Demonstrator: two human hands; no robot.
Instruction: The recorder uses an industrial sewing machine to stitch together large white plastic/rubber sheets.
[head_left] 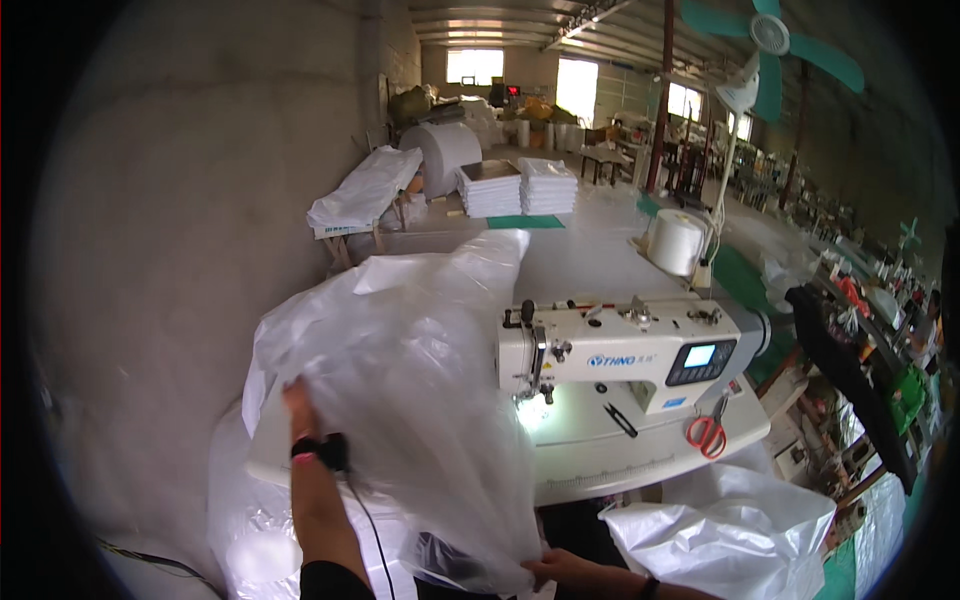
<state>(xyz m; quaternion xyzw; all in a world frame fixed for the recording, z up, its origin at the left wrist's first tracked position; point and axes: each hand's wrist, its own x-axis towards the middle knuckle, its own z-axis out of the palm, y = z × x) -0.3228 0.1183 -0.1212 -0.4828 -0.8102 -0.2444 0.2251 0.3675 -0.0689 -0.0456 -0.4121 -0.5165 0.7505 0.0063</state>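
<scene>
Head view: one white plastic sheet [400, 340] across the left of the tabletop [600, 475]

Spread crumpled beside the sewing machine [625, 355], with the near end draped over the front edge. Grasped at the near right corner by the right hand [562, 570]. Touched near the left edge by the left hand [299, 408]; cannot tell whether clenched there. Room to move: along the front strip of tabletop, from the sheet's right edge toward the red-handled scissors [707, 435]. To the left, beyond the sheet: the wall [170, 230].

Counted on the tabletop: one machine, one pair of scissors, one pair of black snips [620, 420]. Below the front edge, at right: white plastic sheeting [730, 530]. Farther out: one white thread spool [677, 243], two stacks of folded white material [548, 190], one large green-bladed fan [768, 35].
</scene>
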